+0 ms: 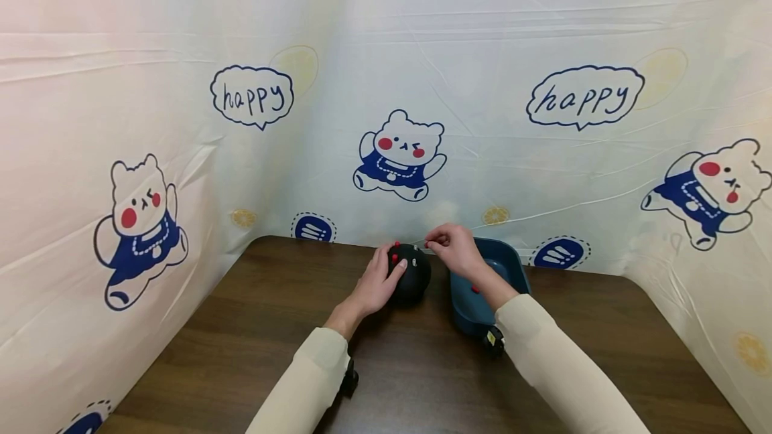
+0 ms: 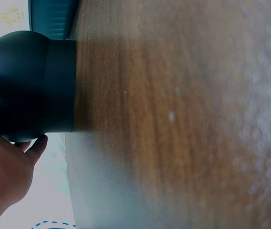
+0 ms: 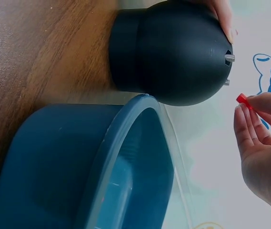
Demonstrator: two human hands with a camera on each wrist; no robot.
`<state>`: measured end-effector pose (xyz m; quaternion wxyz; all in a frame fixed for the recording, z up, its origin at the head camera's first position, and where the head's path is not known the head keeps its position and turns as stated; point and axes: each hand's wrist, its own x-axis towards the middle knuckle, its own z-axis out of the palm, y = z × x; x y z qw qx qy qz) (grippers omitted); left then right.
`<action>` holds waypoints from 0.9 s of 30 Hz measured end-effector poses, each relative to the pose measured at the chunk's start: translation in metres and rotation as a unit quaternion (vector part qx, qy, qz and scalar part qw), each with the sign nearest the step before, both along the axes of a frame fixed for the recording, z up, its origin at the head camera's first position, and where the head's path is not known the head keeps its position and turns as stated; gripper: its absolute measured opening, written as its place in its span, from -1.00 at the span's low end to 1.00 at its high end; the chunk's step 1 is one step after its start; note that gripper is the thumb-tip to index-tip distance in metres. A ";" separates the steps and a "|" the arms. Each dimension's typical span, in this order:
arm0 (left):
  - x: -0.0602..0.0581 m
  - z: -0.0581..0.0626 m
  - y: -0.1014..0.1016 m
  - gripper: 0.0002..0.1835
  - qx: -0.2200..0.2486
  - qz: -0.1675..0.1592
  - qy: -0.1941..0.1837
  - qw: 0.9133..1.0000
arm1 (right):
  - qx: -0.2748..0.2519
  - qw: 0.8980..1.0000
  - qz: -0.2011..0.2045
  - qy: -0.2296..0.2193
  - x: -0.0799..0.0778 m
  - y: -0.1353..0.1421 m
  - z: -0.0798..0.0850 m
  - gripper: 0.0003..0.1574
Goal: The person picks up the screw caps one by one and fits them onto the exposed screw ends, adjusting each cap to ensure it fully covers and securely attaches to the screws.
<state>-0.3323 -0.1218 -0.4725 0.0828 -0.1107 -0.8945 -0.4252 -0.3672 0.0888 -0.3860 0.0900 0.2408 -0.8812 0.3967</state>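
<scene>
A black dome-shaped object (image 1: pixel 415 284) on a short cylindrical base stands on the table. Metal screws (image 3: pixel 229 57) stick out of its rounded top, and small red caps (image 1: pixel 395 258) sit near the left hand's fingers. My left hand (image 1: pixel 374 281) grips the dome from the left, thumb across the near side and fingers round the far side. Between thumb and fingertips, my right hand (image 1: pixel 457 250) pinches a small red cap (image 3: pixel 242 99). That cap is held in the air just right of the dome's top, apart from the screws in the right wrist view.
Right of the dome stands a blue plastic basin (image 1: pixel 520 265), beneath my right forearm. A red piece (image 1: pixel 475 289) lies inside it. The brown wooden table (image 1: pixel 241 353) reaches back to a printed white curtain (image 1: pixel 326 153), which also hangs along both sides.
</scene>
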 end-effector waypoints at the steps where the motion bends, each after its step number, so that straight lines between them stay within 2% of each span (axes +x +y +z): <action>1: 0.000 0.000 0.000 -0.21 0.000 0.000 0.000 1.000 | 0.000 1.000 0.000 0.001 0.000 0.000 0.000 -0.89; 20: 0.001 0.002 0.001 -0.22 0.003 0.004 0.002 1.000 | 0.007 1.000 0.002 -0.016 -0.005 -0.006 0.001 -0.87; 27: 0.003 0.002 0.001 -0.21 0.008 0.005 0.000 1.000 | 0.013 1.000 0.004 -0.014 -0.002 -0.009 -0.001 -0.88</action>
